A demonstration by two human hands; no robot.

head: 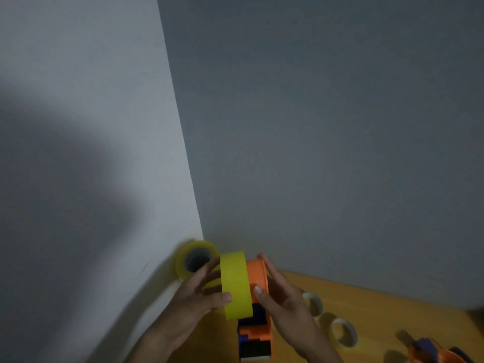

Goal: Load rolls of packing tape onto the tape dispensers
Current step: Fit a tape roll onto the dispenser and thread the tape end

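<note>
Against wall corner, yellow tape roll (235,285) (on orange dispenser (258,305))

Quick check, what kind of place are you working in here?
Probably a plain indoor packing bench in a room corner: a wooden table against bare grey walls, with spare tape rolls and an orange dispenser.

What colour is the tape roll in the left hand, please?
Yellow tape roll, best seen in the head view.

Two bare hands, nothing worn

The person's left hand (199,292) and right hand (282,294) show bare fingers, short plain nails, no rings; both wrists and forearms are uncovered (no sleeve, watch or band in view).
</note>
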